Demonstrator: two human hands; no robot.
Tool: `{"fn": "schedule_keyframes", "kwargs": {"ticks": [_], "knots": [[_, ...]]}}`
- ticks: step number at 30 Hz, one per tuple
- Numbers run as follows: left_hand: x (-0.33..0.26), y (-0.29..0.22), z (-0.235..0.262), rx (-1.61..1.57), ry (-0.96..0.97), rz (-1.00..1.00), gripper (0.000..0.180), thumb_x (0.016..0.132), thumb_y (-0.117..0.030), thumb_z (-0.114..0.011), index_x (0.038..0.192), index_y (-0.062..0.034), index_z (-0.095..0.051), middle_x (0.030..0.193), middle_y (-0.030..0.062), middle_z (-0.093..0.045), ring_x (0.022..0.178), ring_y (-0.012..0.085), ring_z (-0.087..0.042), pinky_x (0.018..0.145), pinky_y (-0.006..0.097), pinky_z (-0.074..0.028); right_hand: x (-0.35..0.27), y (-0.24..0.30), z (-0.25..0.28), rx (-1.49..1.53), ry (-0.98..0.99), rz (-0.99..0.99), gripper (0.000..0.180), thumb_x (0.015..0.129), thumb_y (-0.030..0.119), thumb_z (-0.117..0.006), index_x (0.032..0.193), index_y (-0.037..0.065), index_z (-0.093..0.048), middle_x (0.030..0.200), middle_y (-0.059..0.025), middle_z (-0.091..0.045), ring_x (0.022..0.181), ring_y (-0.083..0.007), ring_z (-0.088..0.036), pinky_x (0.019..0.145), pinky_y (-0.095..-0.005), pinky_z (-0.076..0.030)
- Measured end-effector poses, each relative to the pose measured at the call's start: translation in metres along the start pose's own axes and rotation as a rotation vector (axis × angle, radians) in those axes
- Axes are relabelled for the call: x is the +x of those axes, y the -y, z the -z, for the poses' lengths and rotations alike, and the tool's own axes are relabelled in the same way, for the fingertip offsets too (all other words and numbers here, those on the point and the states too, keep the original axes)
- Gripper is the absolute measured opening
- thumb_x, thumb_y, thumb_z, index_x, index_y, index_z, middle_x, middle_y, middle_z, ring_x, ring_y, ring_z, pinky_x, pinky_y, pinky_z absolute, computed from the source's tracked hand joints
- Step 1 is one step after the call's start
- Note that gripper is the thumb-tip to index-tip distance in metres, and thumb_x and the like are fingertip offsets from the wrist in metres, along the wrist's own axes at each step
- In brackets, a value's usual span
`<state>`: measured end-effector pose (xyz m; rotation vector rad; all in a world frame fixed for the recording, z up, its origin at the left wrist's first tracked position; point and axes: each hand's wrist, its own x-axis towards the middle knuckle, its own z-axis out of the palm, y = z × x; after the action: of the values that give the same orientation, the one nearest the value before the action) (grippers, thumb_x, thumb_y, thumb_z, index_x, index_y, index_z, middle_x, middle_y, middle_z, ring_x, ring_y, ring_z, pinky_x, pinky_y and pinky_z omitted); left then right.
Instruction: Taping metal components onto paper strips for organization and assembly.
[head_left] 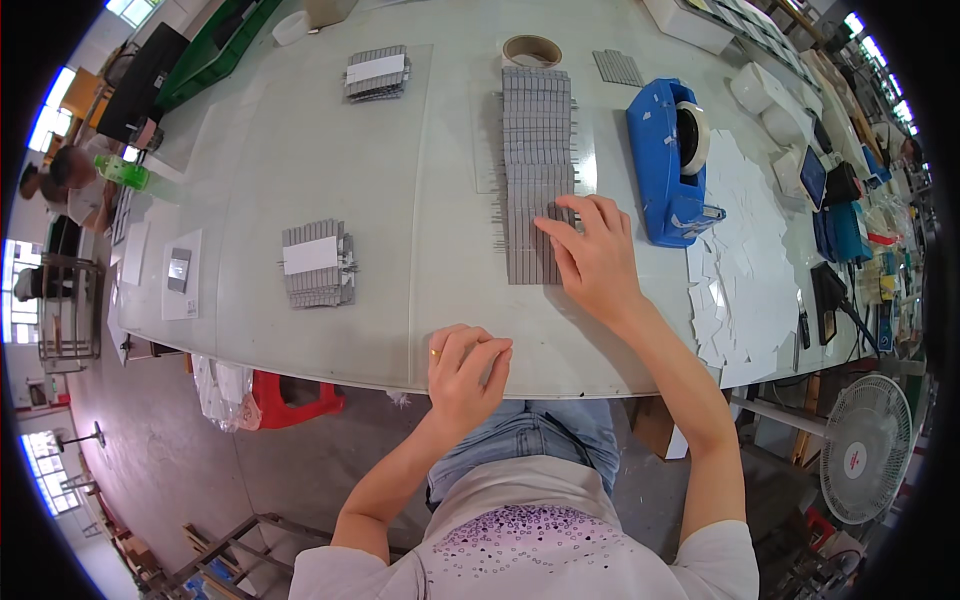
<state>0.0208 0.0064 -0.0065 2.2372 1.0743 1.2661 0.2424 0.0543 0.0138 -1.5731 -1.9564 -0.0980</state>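
Shows dark-lined grey on the strips [536, 150] under the right hand [600, 262], blue on the tape dispenser [654, 165] beside it, white on paper scraps [745, 260] farther right, purple specks on the pale shirt [540, 535] behind.

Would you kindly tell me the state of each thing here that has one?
Right hand: fingers apart, touching grey strips
Grey strips: overlapped in a long row
Left hand: loosely curled
Nearer bundle: stacked, uneven
Farther bundle: stacked, uneven
Tape dispenser: loaded with a tape roll
Fan: unclear whether running
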Motion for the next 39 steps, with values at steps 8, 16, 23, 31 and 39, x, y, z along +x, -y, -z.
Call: {"fn": "schedule_keyframes", "kwargs": {"ticks": [8, 16, 23, 31, 39], "knots": [[-0.001, 0.000, 0.000, 0.000, -0.004, 0.032, 0.023, 0.070, 0.002, -0.076, 0.088, -0.0107, -0.070, 0.088, 0.0020, -0.059, 0.085, 0.0224, -0.055, 0.074, 0.034, -0.044, -0.033, 0.019, 0.018, 0.028, -0.022, -0.039, 0.028, 0.080, 0.005, -0.066, 0.106, 0.012, -0.070, 0.091, -0.0044, -0.059, 0.084, -0.0249, -0.054, 0.074, -0.0376, -0.040], [-0.001, -0.001, 0.001, 0.005, 0.002, 0.018, 0.023, 0.070, 0.002, -0.075, 0.089, -0.0110, -0.070, 0.090, 0.0020, -0.059, 0.085, 0.0225, -0.055, 0.074, 0.035, -0.044, -0.058, 0.034, 0.011, 0.015, 0.032, -0.024, 0.029, 0.078, 0.009, -0.068, 0.108, 0.012, -0.068, 0.071, -0.0011, -0.052, 0.067, -0.0193, -0.053, 0.067, -0.0347, -0.038], [-0.001, -0.002, 0.002, -0.028, -0.012, 0.026, 0.023, 0.072, 0.005, -0.073, 0.088, -0.0097, -0.069, 0.087, 0.0024, -0.057, 0.081, 0.0223, -0.053, 0.074, 0.033, -0.040, -0.071, 0.042, 0.015, 0.049, 0.018, -0.037, 0.027, 0.080, 0.009, -0.069, 0.107, 0.010, -0.068, 0.071, -0.0004, -0.053, 0.066, -0.0183, -0.052, 0.066, -0.0333, -0.036], [-0.001, -0.003, 0.003, -0.009, 0.011, -0.002, 0.023, 0.072, 0.005, -0.073, 0.089, -0.0098, -0.069, 0.087, 0.0033, -0.057, 0.082, 0.0226, -0.052, 0.073, 0.034, -0.041, -0.079, 0.045, 0.019, 0.018, 0.012, -0.016, 0.032, 0.078, 0.010, -0.071, 0.110, 0.008, -0.068, 0.070, -0.0004, -0.051, 0.064, -0.0172, -0.051, 0.064, -0.0333, -0.035], [-0.002, -0.004, 0.004, 0.008, 0.049, 0.012, 0.024, 0.070, 0.003, -0.074, 0.090, -0.0105, -0.070, 0.090, 0.0034, -0.059, 0.086, 0.0241, -0.056, 0.076, 0.036, -0.043, -0.124, 0.080, 0.047, -0.074, 0.113, -0.031, 0.038, 0.077, 0.012, -0.071, 0.114, 0.006, -0.068, 0.074, -0.0005, -0.052, 0.065, -0.0172, -0.051, 0.064, -0.0332, -0.035]]}}
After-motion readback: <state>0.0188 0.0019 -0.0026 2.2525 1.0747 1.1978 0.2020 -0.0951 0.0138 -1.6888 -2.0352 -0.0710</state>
